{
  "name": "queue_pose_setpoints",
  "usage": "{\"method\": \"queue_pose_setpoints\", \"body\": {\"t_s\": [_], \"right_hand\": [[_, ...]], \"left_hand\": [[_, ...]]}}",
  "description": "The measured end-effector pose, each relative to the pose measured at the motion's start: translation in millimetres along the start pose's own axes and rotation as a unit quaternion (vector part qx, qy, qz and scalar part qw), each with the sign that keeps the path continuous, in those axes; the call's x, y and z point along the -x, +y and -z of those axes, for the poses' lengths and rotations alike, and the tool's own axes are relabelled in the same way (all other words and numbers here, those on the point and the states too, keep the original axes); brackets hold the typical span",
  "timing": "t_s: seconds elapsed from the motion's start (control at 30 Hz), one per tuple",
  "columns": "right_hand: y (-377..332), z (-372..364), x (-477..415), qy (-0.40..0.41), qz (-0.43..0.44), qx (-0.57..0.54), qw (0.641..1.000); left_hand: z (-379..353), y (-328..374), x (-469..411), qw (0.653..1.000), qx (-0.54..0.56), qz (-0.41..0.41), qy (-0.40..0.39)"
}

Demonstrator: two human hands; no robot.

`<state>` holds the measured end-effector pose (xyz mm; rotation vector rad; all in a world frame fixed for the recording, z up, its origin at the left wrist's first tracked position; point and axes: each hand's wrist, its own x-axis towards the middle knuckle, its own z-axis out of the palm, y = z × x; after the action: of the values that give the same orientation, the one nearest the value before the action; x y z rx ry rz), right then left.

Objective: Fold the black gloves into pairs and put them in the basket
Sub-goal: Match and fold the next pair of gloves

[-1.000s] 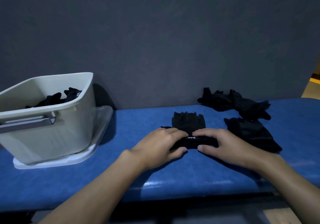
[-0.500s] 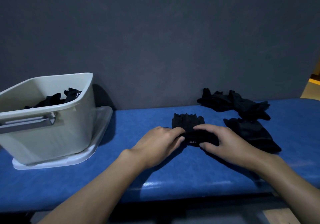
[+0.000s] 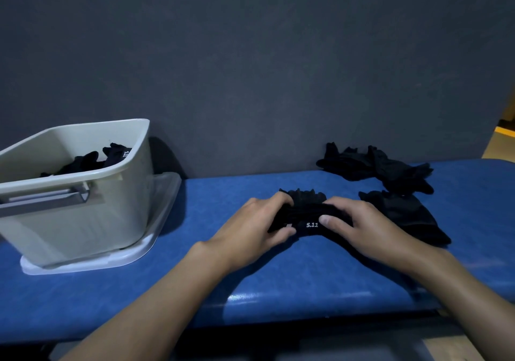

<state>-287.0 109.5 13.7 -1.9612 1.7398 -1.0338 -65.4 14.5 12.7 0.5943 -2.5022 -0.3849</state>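
Our left hand (image 3: 255,228), right hand (image 3: 359,226) clutched rolled black fabric glove pair (image 3: 308,215); beige plastic basket (image 3: 117,215) at 9 o'clock, left nearer.

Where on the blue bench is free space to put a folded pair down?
Bare bench lies between the basket and the left hand, and at the far right edge beyond the loose gloves. Crowded: behind and beside the right hand, where those gloves lie.

A dark grey wall (image 3: 250,67) stands behind a blue padded bench (image 3: 278,277). Lighting is dim. Tan floor (image 3: 498,148) shows far right, past the wall's edge.
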Motion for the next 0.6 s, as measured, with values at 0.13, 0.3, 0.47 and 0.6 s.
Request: {"method": "queue_pose_setpoints", "body": {"t_s": [0.13,0.3,0.47,0.6], "right_hand": [[-1,-2,-1,0.026,-0.005,-0.009,1.0],[-2,-5,-7,0.062,-0.023,-0.041,0.997],[-1,-10,-14,0.11,-0.059,-0.018,0.992],[-1,-12,-19,0.117,-0.081,-0.004,0.99]], "left_hand": [[-1,2,0,1.0,0.016,0.002,0.01],[-5,4,-2,0.993,0.1,0.063,0.023],[-14,-2,-8,0.979,0.152,0.121,0.061],[-17,-4,-13,0.979,0.128,0.137,0.082]]}}
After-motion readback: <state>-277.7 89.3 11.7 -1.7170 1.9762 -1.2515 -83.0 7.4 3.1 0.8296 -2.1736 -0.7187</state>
